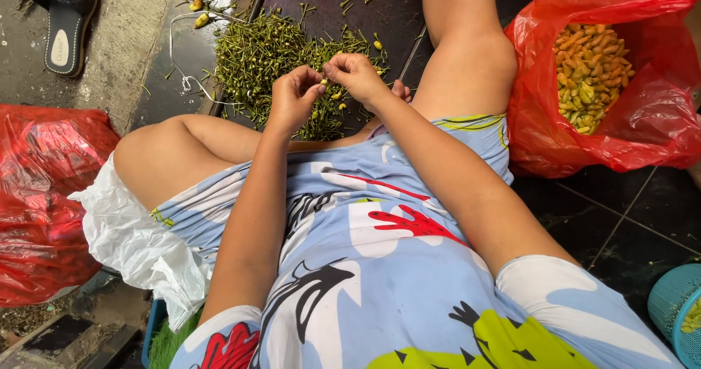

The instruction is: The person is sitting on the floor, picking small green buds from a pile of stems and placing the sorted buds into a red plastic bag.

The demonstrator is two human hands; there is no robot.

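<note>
Small yellow chilli point(324, 82) pinched between my left hand point(293, 95) and right hand point(358, 75), fingertips closed on it, above my green stem pile point(270, 55)

Dark tiled floor point(628, 223), wet-looking, with a rougher concrete strip point(124, 40) far left. On it: stem heap point(285, 62) far centre, open red bag point(606, 77) of yellow chillies right, crumpled red bag point(40, 193) left with white plastic point(131, 245) beside it. Black sandal point(66, 18) on the concrete; teal basket point(675, 310) near right.
</note>
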